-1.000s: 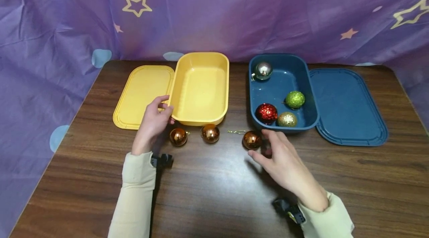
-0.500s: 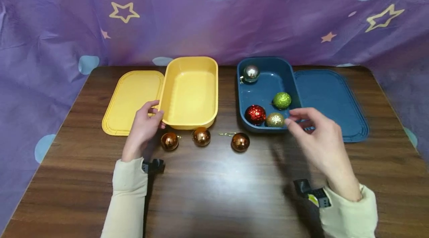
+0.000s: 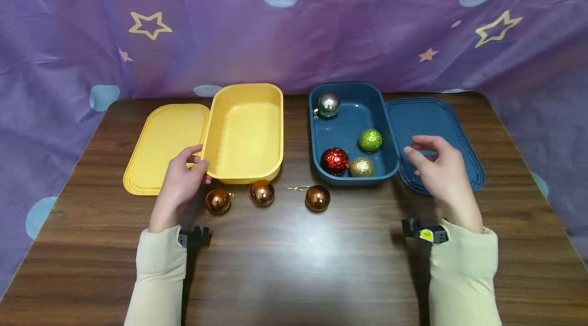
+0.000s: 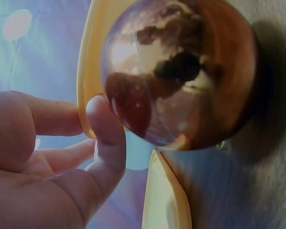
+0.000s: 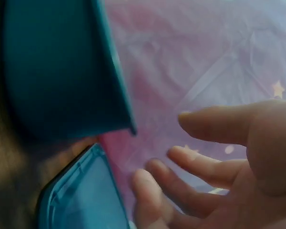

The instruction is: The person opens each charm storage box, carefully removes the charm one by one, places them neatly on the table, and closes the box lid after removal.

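My left hand (image 3: 181,175) pinches the rim of the yellow container (image 3: 279,150) at its front-left corner; in the left wrist view the rim of the yellow container (image 4: 81,81) runs between the fingertips. Two shiny copper baubles, a left one (image 3: 218,201) and a middle one (image 3: 262,193), lie just in front of it. A third copper bauble (image 3: 317,198) with a gold loop lies before the blue container (image 3: 337,129). Over the blue lid (image 3: 424,114), right of that container, my right hand (image 3: 443,170) holds nothing, its fingers relaxed and apart in the right wrist view.
Inside the blue container are a silver bauble (image 3: 328,105), a green glitter bauble (image 3: 370,140), a red bauble (image 3: 335,161) and a gold glitter bauble (image 3: 361,167). The yellow lid (image 3: 167,137) lies left of the yellow container. A purple star-patterned cloth (image 3: 220,25) hangs behind the table.
My right hand has left the right copper bauble and moved right, past the blue container, to above the blue lid. The left hand stays at the yellow rim. The head view has shifted.
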### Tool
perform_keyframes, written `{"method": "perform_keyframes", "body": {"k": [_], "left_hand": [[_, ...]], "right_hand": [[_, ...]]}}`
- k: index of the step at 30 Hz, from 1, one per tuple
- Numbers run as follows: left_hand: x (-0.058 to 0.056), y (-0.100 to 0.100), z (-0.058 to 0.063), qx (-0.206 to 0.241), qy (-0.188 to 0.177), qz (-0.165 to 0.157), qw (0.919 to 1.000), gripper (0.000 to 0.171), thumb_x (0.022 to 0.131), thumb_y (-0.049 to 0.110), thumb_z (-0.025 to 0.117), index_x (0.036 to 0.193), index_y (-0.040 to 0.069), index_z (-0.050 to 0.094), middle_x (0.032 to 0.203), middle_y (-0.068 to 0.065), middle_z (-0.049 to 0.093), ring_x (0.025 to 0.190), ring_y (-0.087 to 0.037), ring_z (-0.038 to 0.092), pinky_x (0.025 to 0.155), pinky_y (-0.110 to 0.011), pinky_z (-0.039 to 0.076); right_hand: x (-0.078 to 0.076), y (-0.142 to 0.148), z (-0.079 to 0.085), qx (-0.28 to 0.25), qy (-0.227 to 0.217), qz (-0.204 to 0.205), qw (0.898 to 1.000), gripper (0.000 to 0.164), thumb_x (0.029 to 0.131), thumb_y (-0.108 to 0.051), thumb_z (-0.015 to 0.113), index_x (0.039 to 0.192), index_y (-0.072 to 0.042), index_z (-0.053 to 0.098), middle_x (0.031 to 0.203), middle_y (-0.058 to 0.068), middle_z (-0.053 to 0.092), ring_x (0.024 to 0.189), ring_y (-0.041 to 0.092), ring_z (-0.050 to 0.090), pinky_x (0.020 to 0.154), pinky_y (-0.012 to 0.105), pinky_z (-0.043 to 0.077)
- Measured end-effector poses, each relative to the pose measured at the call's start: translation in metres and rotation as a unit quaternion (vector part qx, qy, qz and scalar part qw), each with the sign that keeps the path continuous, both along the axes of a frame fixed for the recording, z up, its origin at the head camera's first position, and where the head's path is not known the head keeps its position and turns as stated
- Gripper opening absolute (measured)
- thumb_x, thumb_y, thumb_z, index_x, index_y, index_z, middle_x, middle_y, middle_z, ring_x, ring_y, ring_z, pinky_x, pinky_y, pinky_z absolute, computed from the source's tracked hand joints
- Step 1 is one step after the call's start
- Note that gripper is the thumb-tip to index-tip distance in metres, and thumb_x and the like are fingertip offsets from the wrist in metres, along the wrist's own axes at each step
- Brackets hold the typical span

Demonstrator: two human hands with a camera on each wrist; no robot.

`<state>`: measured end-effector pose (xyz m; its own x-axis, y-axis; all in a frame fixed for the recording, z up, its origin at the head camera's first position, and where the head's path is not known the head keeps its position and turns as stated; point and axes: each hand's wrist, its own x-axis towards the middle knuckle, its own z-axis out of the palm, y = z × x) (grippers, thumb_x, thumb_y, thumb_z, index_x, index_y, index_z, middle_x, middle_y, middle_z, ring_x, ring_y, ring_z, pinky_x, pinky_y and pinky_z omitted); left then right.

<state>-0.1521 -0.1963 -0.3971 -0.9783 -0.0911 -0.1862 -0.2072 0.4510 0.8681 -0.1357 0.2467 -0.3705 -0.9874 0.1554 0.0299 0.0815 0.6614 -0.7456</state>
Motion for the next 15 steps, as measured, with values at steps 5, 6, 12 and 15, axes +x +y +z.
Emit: {"method": "perform_keyframes", "body": {"k": [5, 6, 12, 15], "left_hand": [[0.003, -0.003, 0.002, -0.016, 0.009, 0.001, 0.9998, 0.048, 0.100, 0.010, 0.046, 0.144, -0.005, 0.036, 0.101, -0.012, 0.047, 0.059, -0.001, 0.056, 0.063, -0.023, 0.055], [0.004, -0.004, 0.002, -0.019, 0.010, 0.001, 0.9998, 0.048, 0.099, 0.011, 0.047, 0.144, -0.005, 0.036, 0.101, -0.012, 0.047, 0.059, -0.001, 0.056, 0.063, -0.023, 0.055], [0.008, -0.004, 0.012, -0.086, 0.034, -0.003, 0.9957, 0.049, 0.100, 0.021, 0.050, 0.141, -0.004, 0.041, 0.104, -0.019, 0.057, 0.070, -0.012, 0.062, 0.063, -0.022, 0.052], [0.012, -0.002, 0.020, -0.130, 0.068, 0.011, 0.9891, 0.048, 0.099, 0.024, 0.051, 0.138, -0.002, 0.047, 0.109, -0.023, 0.061, 0.086, -0.026, 0.063, 0.072, -0.026, 0.049]], "right_hand": [[-0.003, -0.001, -0.008, -0.006, -0.041, 0.037, 0.998, 0.050, 0.100, -0.029, 0.050, 0.134, 0.007, 0.047, 0.123, 0.027, 0.057, 0.071, -0.007, 0.054, 0.059, 0.015, 0.050], [-0.004, -0.003, -0.009, -0.013, -0.044, 0.040, 0.998, 0.050, 0.100, -0.028, 0.050, 0.134, 0.008, 0.047, 0.122, 0.027, 0.057, 0.071, -0.006, 0.055, 0.059, 0.015, 0.050], [-0.006, -0.006, -0.011, -0.023, -0.057, 0.049, 0.997, 0.049, 0.099, -0.024, 0.052, 0.134, 0.010, 0.046, 0.118, 0.026, 0.057, 0.063, 0.000, 0.056, 0.056, 0.017, 0.049], [-0.006, -0.006, -0.012, -0.020, -0.064, 0.051, 0.996, 0.048, 0.098, -0.022, 0.053, 0.134, 0.010, 0.046, 0.118, 0.026, 0.056, 0.062, 0.001, 0.057, 0.056, 0.017, 0.049]]}}
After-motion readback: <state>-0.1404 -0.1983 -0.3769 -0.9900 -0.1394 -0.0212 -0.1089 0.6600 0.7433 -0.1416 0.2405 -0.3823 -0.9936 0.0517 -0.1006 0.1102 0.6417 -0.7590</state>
